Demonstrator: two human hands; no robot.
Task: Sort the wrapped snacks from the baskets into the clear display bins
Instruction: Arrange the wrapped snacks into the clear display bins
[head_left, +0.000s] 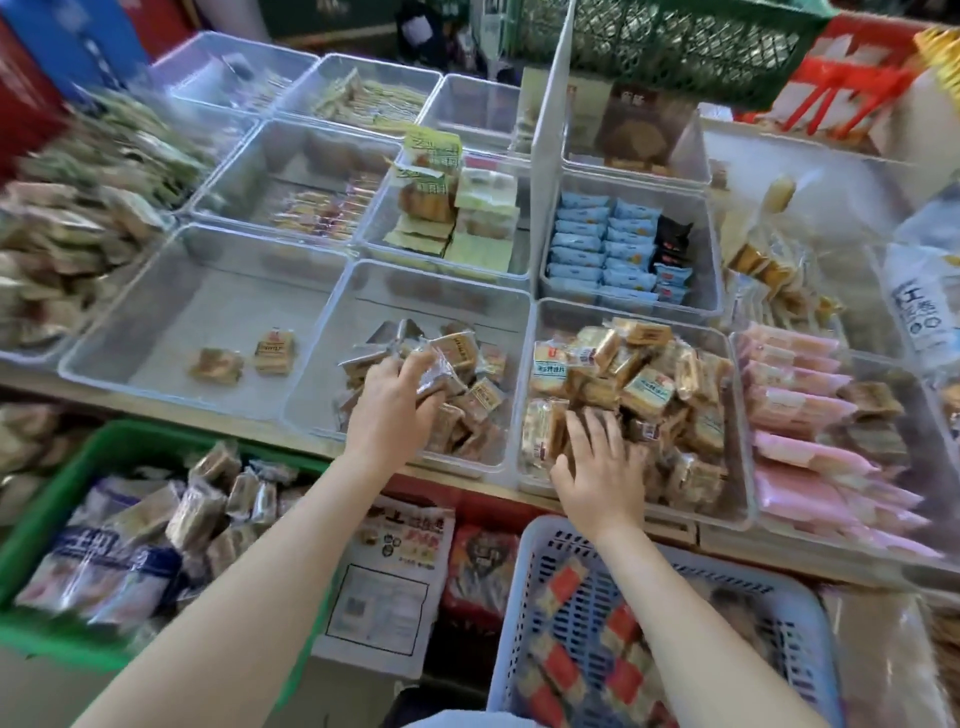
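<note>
While both arms reach forward over the counter, we see the left hand (390, 402) inside the middle front clear bin (332, 374), its fingers curled round a clear-wrapped brown snack (435, 375) at the top of the loose pile there. The right hand (597, 467) lies palm down with fingers spread on the heap of wrapped snacks (639, 384) in the next bin to the right (740, 467) (whether it is pinching any packet we cannot tell). Below the counter a green basket (67, 478) of packets sits at the left and a pale lattice basket (524, 613) with red-and-blue packets at the right. The bin to the left holds only two small packets (244, 358).
</note>
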